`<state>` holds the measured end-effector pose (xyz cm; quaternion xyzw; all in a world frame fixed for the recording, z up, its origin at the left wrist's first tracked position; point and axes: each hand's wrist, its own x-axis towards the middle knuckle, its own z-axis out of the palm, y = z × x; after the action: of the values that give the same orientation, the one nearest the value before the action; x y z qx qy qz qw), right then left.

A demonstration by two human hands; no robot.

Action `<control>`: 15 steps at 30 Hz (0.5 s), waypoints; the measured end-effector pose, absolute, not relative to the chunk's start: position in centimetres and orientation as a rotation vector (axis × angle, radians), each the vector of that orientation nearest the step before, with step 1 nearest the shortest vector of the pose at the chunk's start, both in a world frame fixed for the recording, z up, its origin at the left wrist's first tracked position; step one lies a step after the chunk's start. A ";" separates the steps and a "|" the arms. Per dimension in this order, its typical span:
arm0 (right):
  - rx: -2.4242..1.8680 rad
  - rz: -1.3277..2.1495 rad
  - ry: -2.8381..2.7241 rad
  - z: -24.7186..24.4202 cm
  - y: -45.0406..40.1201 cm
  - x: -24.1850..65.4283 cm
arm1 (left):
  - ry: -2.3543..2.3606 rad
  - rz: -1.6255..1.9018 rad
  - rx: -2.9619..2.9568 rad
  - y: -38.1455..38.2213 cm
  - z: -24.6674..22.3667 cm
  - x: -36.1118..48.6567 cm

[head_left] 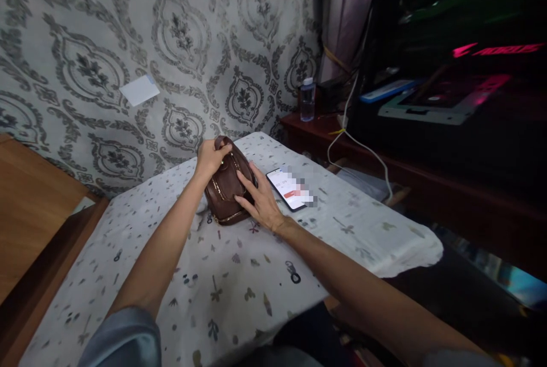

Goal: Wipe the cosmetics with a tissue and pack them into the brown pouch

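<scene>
A small dark brown leather bag [223, 187] with gold zippers rests on the cloth-covered table [231, 276]. My left hand [210, 157] is closed around the bag's top near its handle. Against the bag's right side lies my right hand [261, 200], fingers spread over the front pocket and touching it. Just right of that hand, a phone [287, 187] with a lit screen lies flat on the cloth.
Behind the table is a patterned wall with a white card [139, 90] on it. A water bottle [307, 99] and a looping white cable [358, 146] are on the dark red desk at right. Wooden furniture [40, 202] borders the left.
</scene>
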<state>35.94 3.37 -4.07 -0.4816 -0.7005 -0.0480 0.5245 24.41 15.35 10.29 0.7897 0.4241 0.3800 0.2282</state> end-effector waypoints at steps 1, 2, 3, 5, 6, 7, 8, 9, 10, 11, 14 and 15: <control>-1.152 -0.115 -1.669 -4.1 3.4 35.9 | 1.168 1.058 2.176 15.2 10.2 24.4; -1.155 -0.114 -1.664 -4.1 3.5 35.9 | 1.165 1.074 2.173 15.0 10.1 24.4; -1.158 -0.113 -1.661 -4.1 3.5 35.9 | 1.157 1.090 2.169 14.8 10.1 24.4; -1.169 -0.113 -1.657 -4.1 3.6 35.8 | 1.137 1.113 2.153 14.5 10.1 24.5; -1.172 -0.116 -1.656 -4.2 3.6 35.8 | 1.131 1.123 2.145 14.3 10.1 24.4; -1.172 -0.120 -1.654 -4.2 3.6 35.8 | 1.128 1.129 2.140 14.1 10.1 24.4; -1.168 -0.127 -1.652 -4.2 3.6 35.7 | 1.126 1.132 2.141 13.9 10.1 24.4; -1.164 -0.136 -1.650 -4.2 3.6 35.7 | 1.120 1.131 2.146 13.7 10.1 24.3; -1.162 -0.145 -1.646 -4.2 3.7 35.6 | 1.106 1.126 2.151 13.5 10.2 24.2; -1.165 -0.151 -1.643 -4.2 3.7 35.5 | 1.086 1.117 2.157 13.3 10.2 24.2; -1.189 -0.147 -1.639 -4.2 3.7 35.4 | 1.035 1.074 2.180 12.7 10.2 23.9; -1.196 -0.142 -1.637 -4.2 3.7 35.4 | 1.032 1.061 2.191 12.6 10.2 23.9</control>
<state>35.42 3.75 -4.20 -0.5002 -0.6846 -0.0596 0.5268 23.88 12.57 10.15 0.8031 0.3783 0.3889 0.2464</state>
